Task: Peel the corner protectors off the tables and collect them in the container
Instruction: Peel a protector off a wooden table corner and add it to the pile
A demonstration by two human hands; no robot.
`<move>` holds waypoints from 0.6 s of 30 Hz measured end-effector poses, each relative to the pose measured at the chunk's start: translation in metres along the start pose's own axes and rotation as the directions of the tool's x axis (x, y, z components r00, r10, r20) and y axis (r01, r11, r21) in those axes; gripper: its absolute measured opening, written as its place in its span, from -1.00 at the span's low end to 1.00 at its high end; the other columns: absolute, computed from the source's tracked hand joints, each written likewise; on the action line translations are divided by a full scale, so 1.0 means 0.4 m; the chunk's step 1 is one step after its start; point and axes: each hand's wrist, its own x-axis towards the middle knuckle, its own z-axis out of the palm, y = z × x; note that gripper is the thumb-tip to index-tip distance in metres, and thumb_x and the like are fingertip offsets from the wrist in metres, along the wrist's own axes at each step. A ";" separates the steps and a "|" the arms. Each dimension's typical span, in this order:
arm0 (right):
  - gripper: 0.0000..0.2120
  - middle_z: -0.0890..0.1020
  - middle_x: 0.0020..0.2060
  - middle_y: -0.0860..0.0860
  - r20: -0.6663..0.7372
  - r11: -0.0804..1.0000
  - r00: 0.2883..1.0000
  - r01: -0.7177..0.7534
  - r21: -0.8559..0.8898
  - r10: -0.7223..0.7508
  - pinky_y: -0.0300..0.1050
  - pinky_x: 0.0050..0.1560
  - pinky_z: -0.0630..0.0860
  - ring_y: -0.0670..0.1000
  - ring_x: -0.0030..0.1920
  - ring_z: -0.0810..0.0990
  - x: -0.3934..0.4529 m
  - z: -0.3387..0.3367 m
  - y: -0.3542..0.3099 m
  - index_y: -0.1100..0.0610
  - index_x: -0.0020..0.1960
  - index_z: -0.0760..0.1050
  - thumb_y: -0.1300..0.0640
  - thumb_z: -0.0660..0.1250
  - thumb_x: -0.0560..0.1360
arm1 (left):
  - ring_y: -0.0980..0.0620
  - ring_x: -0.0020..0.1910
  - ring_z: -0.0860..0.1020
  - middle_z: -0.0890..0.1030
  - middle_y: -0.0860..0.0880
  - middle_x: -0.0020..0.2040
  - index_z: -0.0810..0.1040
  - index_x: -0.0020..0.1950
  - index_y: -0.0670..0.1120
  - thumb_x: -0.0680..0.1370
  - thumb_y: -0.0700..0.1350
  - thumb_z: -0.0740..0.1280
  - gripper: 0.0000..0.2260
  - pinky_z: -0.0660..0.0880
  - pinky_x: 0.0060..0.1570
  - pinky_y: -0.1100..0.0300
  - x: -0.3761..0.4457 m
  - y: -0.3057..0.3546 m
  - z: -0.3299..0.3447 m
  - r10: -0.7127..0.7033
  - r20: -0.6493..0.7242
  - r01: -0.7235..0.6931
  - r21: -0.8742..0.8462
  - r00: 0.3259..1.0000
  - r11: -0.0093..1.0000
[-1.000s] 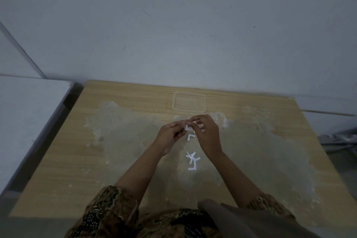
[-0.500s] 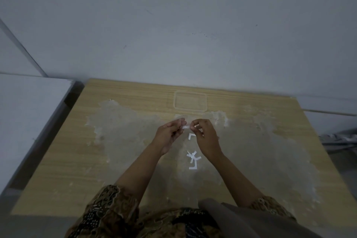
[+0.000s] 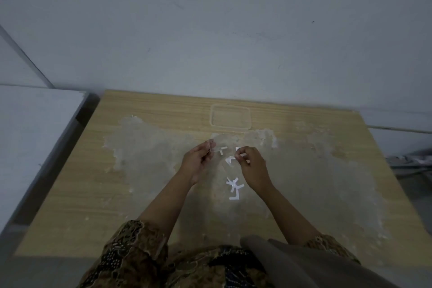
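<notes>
My left hand [image 3: 197, 161] pinches a clear corner protector [image 3: 213, 145] at its fingertips, above the middle of the wooden table [image 3: 70, 194]. A small gap away, my right hand [image 3: 251, 162] pinches a white backing strip [image 3: 238, 150]. Two loose white strips [image 3: 222, 150] [image 3: 230, 160] show between the hands. A small pile of white strips [image 3: 235, 188] lies on the table just below my right wrist. The clear square container [image 3: 211, 116] stands at the far middle of the table, beyond both hands.
A pale worn patch [image 3: 152, 154] covers much of the tabletop. A white table [image 3: 30, 135] stands to the left across a narrow gap. A grey wall [image 3: 210, 30] rises right behind the table. My patterned sleeves and a grey cloth [image 3: 304, 264] fill the bottom.
My hands were together on one piece; now they have drawn apart, the left with the clear protector and the right with a white strip.
</notes>
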 end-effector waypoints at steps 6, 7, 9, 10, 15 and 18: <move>-0.91 0.69 -0.12 0.10 0.135 0.978 0.971 -0.187 -0.098 0.199 -0.40 -0.20 0.38 0.03 -0.06 0.63 -0.023 0.026 0.060 0.22 -0.11 0.67 0.21 0.40 0.48 | 0.21 -0.21 0.65 0.71 0.04 -0.11 0.57 0.15 -0.22 0.57 -0.23 0.29 -0.81 0.58 -0.19 0.39 0.004 -0.009 -0.011 -0.024 0.015 0.024 -0.022 1.000 0.999; -0.92 0.70 -0.14 0.11 0.136 0.971 0.963 -0.224 -0.083 0.234 -0.45 -0.26 0.37 0.04 -0.08 0.64 -0.032 0.031 0.069 0.24 -0.13 0.68 0.25 0.41 0.46 | 0.20 -0.20 0.65 0.71 0.04 -0.11 0.58 0.14 -0.21 0.57 -0.24 0.30 -0.82 0.58 -0.20 0.38 0.004 -0.011 -0.013 -0.027 0.016 0.027 -0.029 1.000 0.999; -0.91 0.71 -0.14 0.14 0.132 0.958 0.949 -0.277 -0.076 0.285 -0.46 -0.27 0.36 0.01 -0.11 0.64 -0.048 0.042 0.087 0.26 -0.12 0.69 0.27 0.42 0.44 | 0.18 -0.17 0.65 0.70 0.02 -0.09 0.58 0.12 -0.21 0.56 -0.24 0.30 -0.84 0.58 -0.19 0.38 0.004 -0.013 -0.016 -0.034 0.015 0.034 -0.033 0.999 0.999; -0.91 0.72 -0.14 0.14 0.132 0.953 0.945 -0.291 -0.085 0.300 -0.46 -0.26 0.35 -0.03 -0.14 0.62 -0.053 0.047 0.092 0.26 -0.11 0.69 0.26 0.43 0.44 | 0.17 -0.15 0.65 0.69 0.01 -0.07 0.58 0.12 -0.21 0.56 -0.24 0.30 -0.84 0.58 -0.18 0.38 0.004 -0.014 -0.018 -0.038 0.014 0.039 -0.030 0.999 0.999; -0.90 0.72 -0.18 0.15 0.160 0.947 0.935 -0.301 -0.115 0.316 -0.49 -0.28 0.39 0.01 -0.17 0.66 -0.056 0.080 0.103 0.26 -0.13 0.71 0.23 0.47 0.41 | 0.18 -0.18 0.64 0.69 0.00 -0.06 0.59 0.12 -0.20 0.56 -0.24 0.30 -0.84 0.58 -0.20 0.38 -0.001 -0.013 -0.026 -0.051 0.009 0.051 -0.009 0.999 0.999; -0.87 0.72 -0.15 0.15 0.178 0.956 0.942 -0.266 -0.121 0.284 -0.24 -0.03 0.50 0.06 -0.08 0.67 -0.052 0.094 0.102 0.26 -0.10 0.71 0.20 0.47 0.43 | 0.15 -0.14 0.63 0.69 0.00 -0.07 0.58 0.13 -0.21 0.57 -0.24 0.29 -0.83 0.58 -0.21 0.38 -0.004 -0.009 -0.027 -0.048 0.007 0.048 0.001 0.999 0.999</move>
